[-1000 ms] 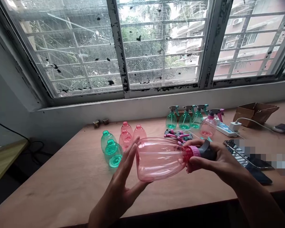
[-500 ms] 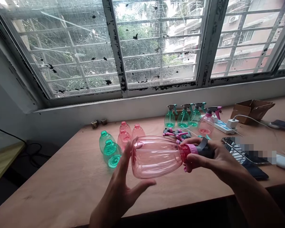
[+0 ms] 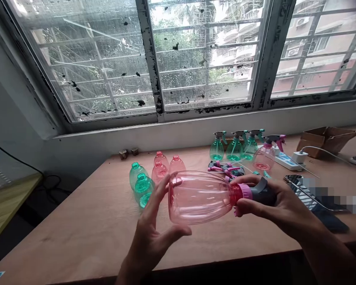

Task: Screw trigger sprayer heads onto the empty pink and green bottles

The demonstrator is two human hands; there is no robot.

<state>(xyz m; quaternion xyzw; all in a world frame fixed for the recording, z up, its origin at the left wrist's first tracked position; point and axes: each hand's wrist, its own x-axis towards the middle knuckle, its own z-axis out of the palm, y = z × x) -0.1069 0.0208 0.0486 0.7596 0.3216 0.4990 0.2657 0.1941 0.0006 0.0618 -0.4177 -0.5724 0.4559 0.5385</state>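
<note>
A clear pink spray bottle (image 3: 201, 198) lies sideways in the air above the table, its base to the left. My right hand (image 3: 269, 202) is closed round the dark grey and pink spray head (image 3: 259, 192) at the bottle's neck. At the base, my left hand (image 3: 154, 225) curves its fingers round the far side, their tips showing through the plastic. Its thumb stretches along below the bottle. Behind it stand open pink bottles (image 3: 159, 171) and green bottles (image 3: 142, 186) without spray heads. Loose spray heads (image 3: 225, 169) lie in a pile beyond my right hand.
Green spray bottles (image 3: 234, 148) and a pink spray bottle (image 3: 264, 156) stand with heads on near the wall. Farther right are a power strip (image 3: 286, 161), an open cardboard box (image 3: 326, 140) and a phone-like device (image 3: 311, 194). The wooden table (image 3: 101, 229) has its front edge close to me.
The view has shifted slightly, so most things sit a little farther right. Both hands keep the bottle in nearly the same pose, with the spray head turned slightly.
</note>
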